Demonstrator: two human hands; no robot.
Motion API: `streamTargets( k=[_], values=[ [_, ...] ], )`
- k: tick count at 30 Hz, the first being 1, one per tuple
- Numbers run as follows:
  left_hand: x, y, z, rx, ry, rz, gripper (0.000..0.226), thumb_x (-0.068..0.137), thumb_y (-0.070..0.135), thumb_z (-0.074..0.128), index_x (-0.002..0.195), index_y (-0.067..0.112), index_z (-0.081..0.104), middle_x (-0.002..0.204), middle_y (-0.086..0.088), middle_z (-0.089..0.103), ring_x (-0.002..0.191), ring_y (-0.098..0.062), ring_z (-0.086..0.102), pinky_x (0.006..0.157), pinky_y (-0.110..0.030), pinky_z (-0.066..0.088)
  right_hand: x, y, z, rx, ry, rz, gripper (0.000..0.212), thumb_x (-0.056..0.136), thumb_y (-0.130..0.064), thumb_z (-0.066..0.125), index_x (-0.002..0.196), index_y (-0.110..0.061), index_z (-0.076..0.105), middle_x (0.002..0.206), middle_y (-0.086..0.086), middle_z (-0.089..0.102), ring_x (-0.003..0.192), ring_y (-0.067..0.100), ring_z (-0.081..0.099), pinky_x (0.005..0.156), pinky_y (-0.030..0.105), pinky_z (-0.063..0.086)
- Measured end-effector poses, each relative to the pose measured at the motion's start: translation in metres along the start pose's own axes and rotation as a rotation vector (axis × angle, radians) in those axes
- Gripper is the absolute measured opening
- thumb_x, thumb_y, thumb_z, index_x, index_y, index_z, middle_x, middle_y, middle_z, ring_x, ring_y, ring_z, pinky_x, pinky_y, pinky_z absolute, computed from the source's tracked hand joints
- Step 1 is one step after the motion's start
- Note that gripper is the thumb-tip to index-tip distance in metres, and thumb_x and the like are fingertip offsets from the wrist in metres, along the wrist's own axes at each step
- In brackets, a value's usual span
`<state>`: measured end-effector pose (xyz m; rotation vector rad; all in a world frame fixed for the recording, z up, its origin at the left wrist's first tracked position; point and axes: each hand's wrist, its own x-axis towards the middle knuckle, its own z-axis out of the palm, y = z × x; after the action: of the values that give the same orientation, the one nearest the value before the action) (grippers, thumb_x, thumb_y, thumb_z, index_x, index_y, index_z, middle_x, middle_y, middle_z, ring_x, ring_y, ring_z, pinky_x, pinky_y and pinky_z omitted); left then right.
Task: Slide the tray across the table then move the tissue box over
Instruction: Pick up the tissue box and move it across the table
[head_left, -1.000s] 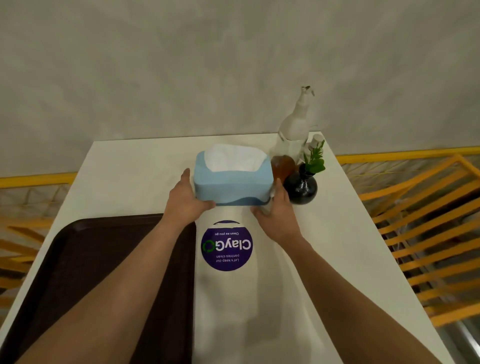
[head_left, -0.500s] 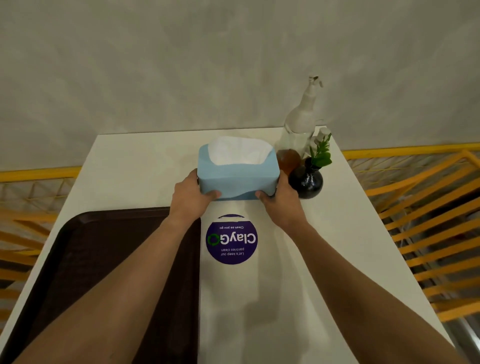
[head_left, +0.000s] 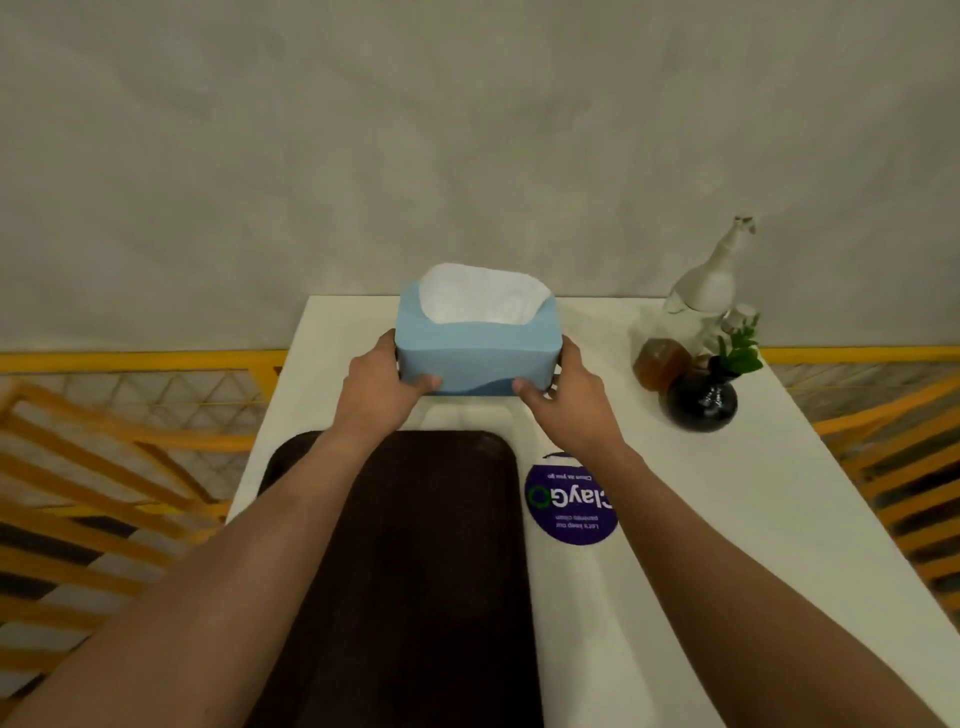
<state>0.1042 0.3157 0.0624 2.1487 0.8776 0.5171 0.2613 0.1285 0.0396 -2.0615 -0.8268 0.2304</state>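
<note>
A light blue tissue box (head_left: 475, 353) with white tissue showing at its top is held between both hands, just beyond the far edge of the tray. My left hand (head_left: 382, 387) grips its left end and my right hand (head_left: 569, 397) grips its right end, thumbs on the near face. Whether the box touches the table I cannot tell. The dark brown tray (head_left: 415, 561) lies flat on the left part of the white table (head_left: 727, 519), partly under my forearms.
A clear spray bottle (head_left: 698, 306) with amber liquid and a small black vase (head_left: 701, 400) with a green sprig stand at the table's far right. A purple round sticker (head_left: 571, 506) lies right of the tray. Yellow railings flank the table; a grey wall stands behind.
Both hands have carried the tissue box leftward, away from the bottle and vase, to a spot beyond the tray's far edge. The view has shifted left with them.
</note>
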Motion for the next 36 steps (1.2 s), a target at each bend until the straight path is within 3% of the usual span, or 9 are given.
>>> streamTargets(
  k=[4, 8, 14, 19, 26, 31, 36],
  values=[
    [0.004, -0.029, -0.047, 0.009, 0.037, -0.017, 0.07, 0.075, 0.035, 0.083, 0.135, 0.015, 0.053, 0.127, -0.009, 0.068, 0.111, -0.031, 0.065, 0.088, -0.04, 0.053, 0.001, -0.042, 0.04, -0.009, -0.002, -0.037, 0.071, 0.092, -0.033, 0.069, 0.149, -0.022, 0.029, 0.131, 0.004, 0.062, 0.113, 0.026, 0.063, 0.081, 0.028, 0.049],
    [0.009, -0.062, -0.083, -0.002, 0.036, -0.032, 0.069, 0.075, 0.033, 0.083, 0.135, 0.015, 0.053, 0.125, -0.008, 0.069, 0.109, -0.03, 0.065, 0.081, -0.036, 0.051, 0.001, -0.076, 0.082, -0.008, 0.02, -0.017, 0.066, 0.091, -0.027, 0.068, 0.146, -0.02, 0.032, 0.13, 0.007, 0.062, 0.113, 0.03, 0.062, 0.087, 0.036, 0.052],
    [0.011, -0.109, -0.105, -0.076, 0.042, -0.077, 0.07, 0.079, 0.03, 0.081, 0.139, 0.012, 0.049, 0.127, -0.008, 0.066, 0.112, -0.027, 0.063, 0.076, -0.028, 0.043, 0.009, -0.101, 0.129, -0.052, -0.017, 0.0, 0.065, 0.09, -0.026, 0.068, 0.144, -0.02, 0.033, 0.129, 0.007, 0.061, 0.113, 0.029, 0.061, 0.086, 0.035, 0.051],
    [0.015, -0.132, -0.107, -0.027, 0.041, -0.06, 0.069, 0.082, 0.032, 0.079, 0.14, 0.01, 0.048, 0.125, -0.013, 0.065, 0.111, -0.031, 0.062, 0.083, -0.043, 0.054, 0.014, -0.098, 0.153, -0.077, -0.045, 0.025, 0.067, 0.09, -0.027, 0.068, 0.145, -0.019, 0.031, 0.126, 0.006, 0.062, 0.11, 0.029, 0.062, 0.081, 0.031, 0.048],
    [0.028, -0.148, -0.099, -0.018, 0.03, -0.029, 0.065, 0.082, 0.03, 0.078, 0.139, 0.013, 0.049, 0.124, -0.01, 0.065, 0.108, -0.028, 0.061, 0.072, -0.027, 0.041, 0.018, -0.086, 0.17, -0.061, -0.053, 0.083, 0.074, 0.09, -0.032, 0.071, 0.149, -0.021, 0.027, 0.132, 0.007, 0.059, 0.116, 0.029, 0.059, 0.093, 0.044, 0.052],
    [0.038, -0.157, -0.091, -0.037, -0.025, -0.07, 0.069, 0.086, 0.029, 0.074, 0.144, 0.014, 0.041, 0.13, -0.011, 0.061, 0.118, -0.032, 0.058, 0.085, -0.039, 0.051, 0.032, -0.071, 0.174, -0.061, -0.121, 0.124, 0.077, 0.087, -0.037, 0.072, 0.148, -0.022, 0.028, 0.132, 0.006, 0.059, 0.116, 0.03, 0.06, 0.089, 0.038, 0.05],
    [0.06, -0.163, -0.085, -0.047, -0.054, -0.098, 0.078, 0.088, 0.026, 0.073, 0.152, 0.018, 0.028, 0.137, -0.011, 0.059, 0.125, -0.033, 0.057, 0.095, -0.044, 0.051, 0.061, -0.063, 0.181, -0.063, -0.143, 0.107, 0.08, 0.086, -0.04, 0.074, 0.149, -0.025, 0.029, 0.132, 0.002, 0.06, 0.115, 0.026, 0.06, 0.086, 0.03, 0.045]
  ],
)
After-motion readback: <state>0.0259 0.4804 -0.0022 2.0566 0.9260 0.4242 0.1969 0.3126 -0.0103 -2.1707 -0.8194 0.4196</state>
